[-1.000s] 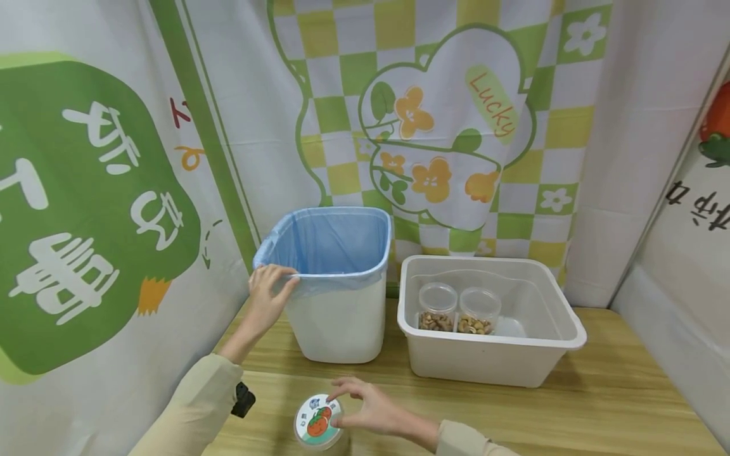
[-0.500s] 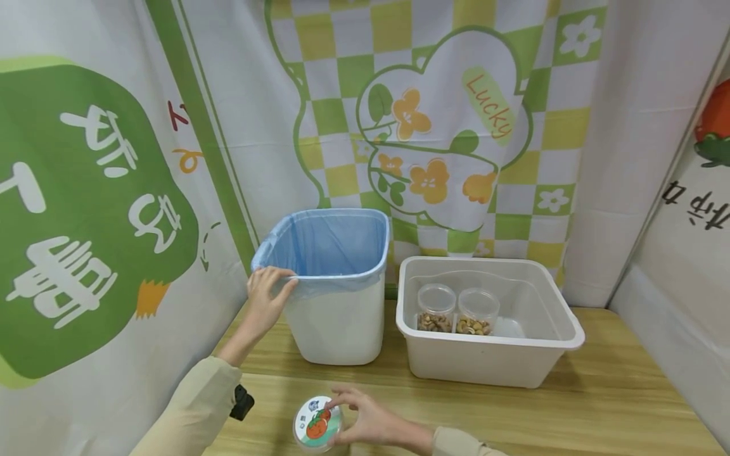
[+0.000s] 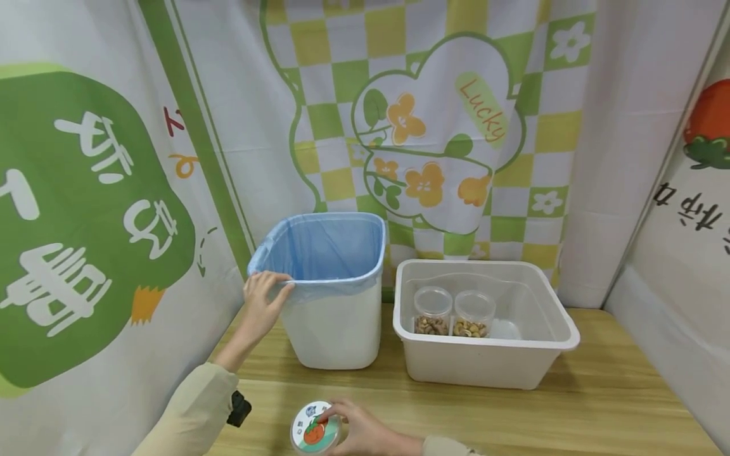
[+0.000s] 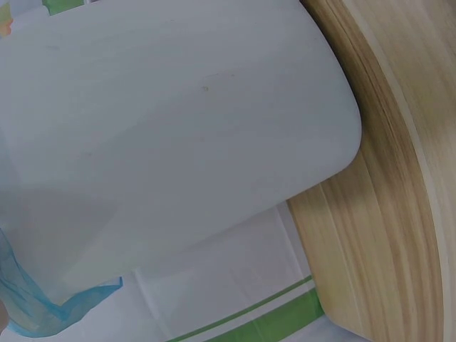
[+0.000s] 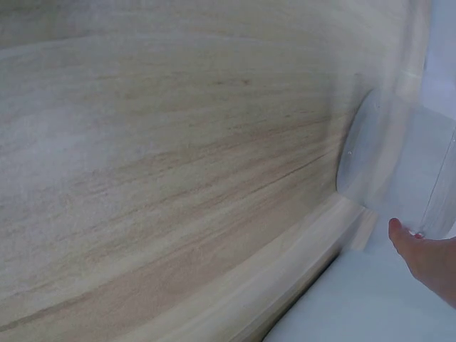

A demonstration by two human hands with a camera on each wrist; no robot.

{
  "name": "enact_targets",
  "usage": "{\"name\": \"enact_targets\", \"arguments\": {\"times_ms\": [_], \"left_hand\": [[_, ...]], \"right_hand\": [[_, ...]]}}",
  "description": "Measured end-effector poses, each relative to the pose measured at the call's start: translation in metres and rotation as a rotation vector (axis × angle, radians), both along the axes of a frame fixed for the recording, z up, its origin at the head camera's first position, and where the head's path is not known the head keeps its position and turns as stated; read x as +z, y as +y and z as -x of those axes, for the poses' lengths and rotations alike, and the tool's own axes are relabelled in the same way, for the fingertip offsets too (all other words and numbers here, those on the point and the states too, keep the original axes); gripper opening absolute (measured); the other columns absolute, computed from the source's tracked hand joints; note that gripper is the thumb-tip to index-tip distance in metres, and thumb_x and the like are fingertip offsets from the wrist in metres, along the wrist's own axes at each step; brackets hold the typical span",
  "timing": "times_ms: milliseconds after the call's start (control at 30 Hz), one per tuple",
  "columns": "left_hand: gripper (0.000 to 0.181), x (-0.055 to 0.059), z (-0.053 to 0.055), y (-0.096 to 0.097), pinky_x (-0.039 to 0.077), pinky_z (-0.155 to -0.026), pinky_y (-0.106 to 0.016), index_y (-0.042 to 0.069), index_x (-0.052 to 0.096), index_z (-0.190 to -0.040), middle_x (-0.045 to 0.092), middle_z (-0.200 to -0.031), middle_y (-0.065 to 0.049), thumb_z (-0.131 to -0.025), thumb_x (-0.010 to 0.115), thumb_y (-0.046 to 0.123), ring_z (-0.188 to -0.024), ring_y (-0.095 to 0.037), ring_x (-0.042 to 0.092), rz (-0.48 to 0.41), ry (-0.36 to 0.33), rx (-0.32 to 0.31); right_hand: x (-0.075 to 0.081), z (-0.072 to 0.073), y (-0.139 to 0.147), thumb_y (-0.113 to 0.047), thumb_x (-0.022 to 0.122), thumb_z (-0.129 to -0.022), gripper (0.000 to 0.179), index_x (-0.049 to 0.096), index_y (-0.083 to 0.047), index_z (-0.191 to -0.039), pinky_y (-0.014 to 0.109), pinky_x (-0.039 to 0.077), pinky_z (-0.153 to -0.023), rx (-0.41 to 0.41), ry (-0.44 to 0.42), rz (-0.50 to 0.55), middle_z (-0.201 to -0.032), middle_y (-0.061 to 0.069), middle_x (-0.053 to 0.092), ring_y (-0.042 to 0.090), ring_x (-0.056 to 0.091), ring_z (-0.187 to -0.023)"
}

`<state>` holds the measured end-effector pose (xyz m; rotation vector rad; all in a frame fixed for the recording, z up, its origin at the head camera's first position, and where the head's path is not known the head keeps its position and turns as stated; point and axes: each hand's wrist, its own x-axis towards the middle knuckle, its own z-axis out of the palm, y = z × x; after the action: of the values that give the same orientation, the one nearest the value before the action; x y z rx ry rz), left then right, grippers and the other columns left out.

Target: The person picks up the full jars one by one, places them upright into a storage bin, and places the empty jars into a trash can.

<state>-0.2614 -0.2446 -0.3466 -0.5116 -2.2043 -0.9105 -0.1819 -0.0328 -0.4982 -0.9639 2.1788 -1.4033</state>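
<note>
My left hand (image 3: 265,304) grips the near-left rim of a white trash bin (image 3: 336,335), with a blue liner (image 3: 325,247) folded over its edge. In the left wrist view the bin's side (image 4: 178,128) fills much of the picture, a strip of liner (image 4: 50,310) at lower left. Near the front of the table, my right hand (image 3: 362,430) holds a round clear plastic jar, its printed lid (image 3: 308,430) showing tomatoes. The right wrist view shows the clear jar (image 5: 399,157) standing on the wood, my thumb (image 5: 424,260) against its side.
To the right of the bin stands a white plastic tub (image 3: 473,364). Inside are two clear jars, one holding brown nuts (image 3: 431,325) and the other cashew-like nuts (image 3: 470,328). Printed cloth walls (image 3: 428,145) enclose the wooden table (image 3: 604,386) at the back and sides.
My right hand has moved in from beside the lidded jar and its fingers have closed around it. The left hand stays on the bin's rim.
</note>
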Motion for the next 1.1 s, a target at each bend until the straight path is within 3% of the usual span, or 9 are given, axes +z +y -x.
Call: {"name": "enact_targets", "arguments": {"times_ms": [167,333,500,700,1100], "left_hand": [[0.010,-0.001,0.000,-0.001,0.012,-0.096,-0.053,0.000,0.060,-0.090,0.055,-0.089,-0.014,-0.081,0.059,0.006,-0.095,-0.026,0.039,0.001,-0.012,0.005],[0.011,-0.002,-0.001,-0.001,0.013,-0.096,-0.053,0.001,0.060,-0.091,0.055,-0.090,-0.014,-0.082,0.059,0.006,-0.096,-0.027,0.039,0.007,-0.009,0.009],[0.010,-0.002,0.000,0.000,0.010,-0.097,-0.054,0.000,0.060,-0.090,0.055,-0.089,-0.013,-0.082,0.059,0.006,-0.096,-0.027,0.039,-0.001,-0.002,0.005],[0.010,-0.001,0.002,0.001,0.012,-0.096,-0.053,0.001,0.060,-0.090,0.055,-0.089,-0.013,-0.081,0.060,0.006,-0.095,-0.026,0.040,-0.001,0.013,-0.004],[0.010,-0.002,0.002,0.000,0.015,-0.094,-0.053,0.000,0.060,-0.089,0.056,-0.088,-0.014,-0.081,0.059,0.005,-0.094,-0.029,0.040,0.008,0.034,0.007]], "right_hand": [[-0.006,0.003,-0.005,-0.015,0.073,-0.072,0.040,0.055,-0.016,-0.107,0.022,0.040,-0.081,0.027,-0.023,0.041,-0.125,0.006,0.042,0.015,0.042,-0.111],[-0.010,0.002,-0.007,-0.015,0.074,-0.071,0.042,0.053,-0.014,-0.107,0.021,0.039,-0.082,0.026,0.046,0.065,-0.118,0.000,0.043,0.009,0.042,-0.108],[-0.013,0.001,-0.006,-0.017,0.075,-0.070,0.042,0.053,-0.015,-0.106,0.021,0.040,-0.080,-0.008,0.057,0.094,-0.114,-0.002,0.044,0.008,0.043,-0.106],[-0.013,0.001,-0.005,-0.019,0.077,-0.067,0.041,0.054,-0.020,-0.101,0.026,0.040,-0.083,-0.107,0.032,0.122,-0.116,-0.001,0.043,0.014,0.044,-0.106],[-0.002,0.001,0.003,-0.016,0.077,-0.064,0.045,0.052,-0.014,-0.102,0.028,0.040,-0.076,-0.240,0.137,0.213,-0.106,0.000,0.044,0.012,0.043,-0.099]]}}
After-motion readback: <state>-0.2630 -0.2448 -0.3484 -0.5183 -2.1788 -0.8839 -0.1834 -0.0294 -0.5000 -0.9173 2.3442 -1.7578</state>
